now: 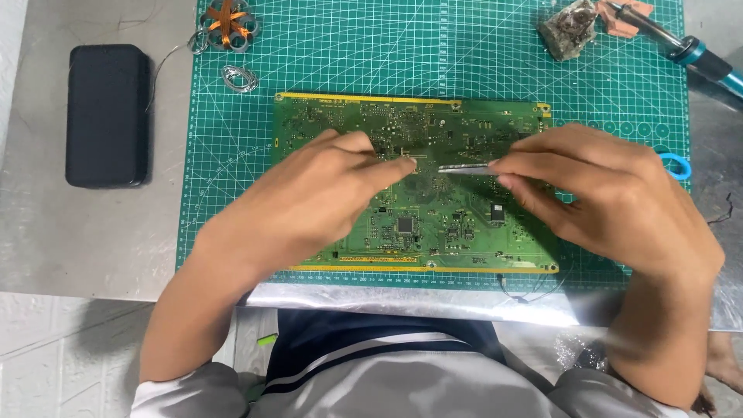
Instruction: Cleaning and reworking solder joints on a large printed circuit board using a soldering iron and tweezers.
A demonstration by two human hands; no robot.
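Your left hand rests fingertips on the green rectangular circuit board, grasping nothing visible; your right hand pinches slim metal tweezers.

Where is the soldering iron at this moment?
In the head view, the soldering iron lies at the top right corner of the green cutting mat, beside a grey sponge block.

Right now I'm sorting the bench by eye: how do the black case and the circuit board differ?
The black case is plain, dark and rounded, standing lengthwise on bare metal table; the circuit board is green, yellow-edged, dotted with chips and lies crosswise on the green cutting mat. The case lies untouched; the left hand rests on the board while the right hand holds tweezers over it. Both are flat rectangles.
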